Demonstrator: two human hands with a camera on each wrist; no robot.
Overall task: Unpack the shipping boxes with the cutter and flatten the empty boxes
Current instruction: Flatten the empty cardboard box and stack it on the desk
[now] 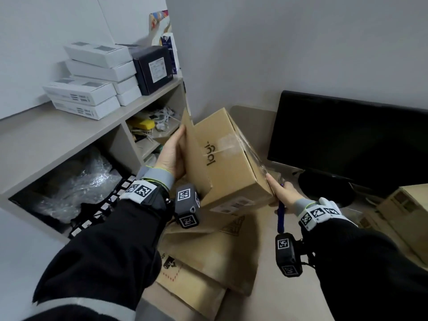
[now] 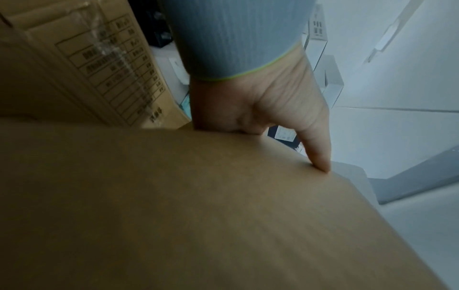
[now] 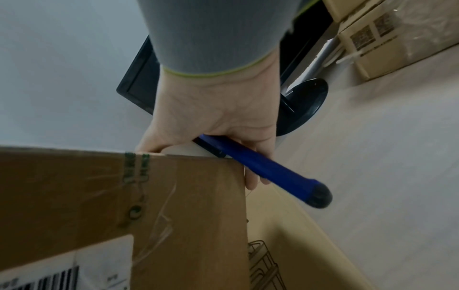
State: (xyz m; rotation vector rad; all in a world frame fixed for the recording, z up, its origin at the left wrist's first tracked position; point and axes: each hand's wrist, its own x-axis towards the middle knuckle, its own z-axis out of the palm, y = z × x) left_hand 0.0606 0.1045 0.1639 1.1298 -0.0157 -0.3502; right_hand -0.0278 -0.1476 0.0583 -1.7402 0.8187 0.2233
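Observation:
A brown cardboard box (image 1: 222, 156) printed "logi" is held tilted in the air between both hands, with taped seams and one loose flap (image 1: 192, 144) sticking up on its left. My left hand (image 1: 172, 154) grips that left side, thumb (image 2: 315, 149) pressed on the cardboard (image 2: 198, 206), the other fingers hidden behind it. My right hand (image 1: 283, 193) holds a blue cutter (image 1: 281, 217) in its curled fingers while its thumb rests on the box's right corner (image 3: 188, 196). The cutter's handle (image 3: 273, 172) points back past the wrist; its blade end is hidden.
Flattened cardboard (image 1: 208, 256) lies on the desk under the box. A black monitor (image 1: 347, 140) stands at the right, more brown boxes (image 1: 398, 212) beyond it. A shelf (image 1: 69, 133) at the left carries white boxes (image 1: 92, 77) and a dark box (image 1: 152, 68).

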